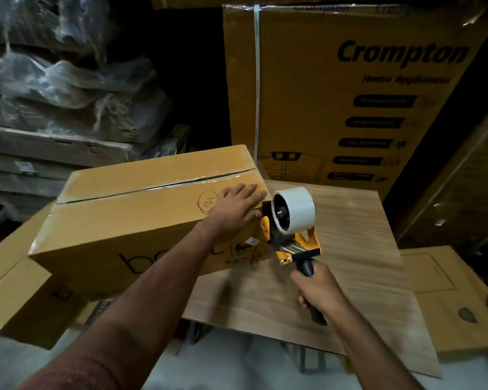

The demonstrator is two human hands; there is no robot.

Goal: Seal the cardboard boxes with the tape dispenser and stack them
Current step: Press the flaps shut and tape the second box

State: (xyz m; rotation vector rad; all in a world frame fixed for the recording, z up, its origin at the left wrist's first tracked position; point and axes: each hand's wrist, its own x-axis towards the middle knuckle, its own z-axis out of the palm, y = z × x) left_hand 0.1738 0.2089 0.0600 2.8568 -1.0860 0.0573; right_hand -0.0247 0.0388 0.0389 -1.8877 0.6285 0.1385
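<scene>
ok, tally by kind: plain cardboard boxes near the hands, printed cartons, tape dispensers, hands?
Plain cardboard boxes: 2, the box on the wooden board and the lower box at left
Printed cartons: 1, the Crompton carton
Tape dispensers: 1, the tape dispenser
Hands: 2, left hand, right hand
Total: 6

The cardboard box at centre left was tan-brown, with a black circled scribble on top and dark lettering on its side. The tape dispenser at centre right was yellow-orange and black, its handle dark blue-black, its roll white. The board beneath showed pale wood grain. The tall carton at upper right was ochre with black print.
</scene>
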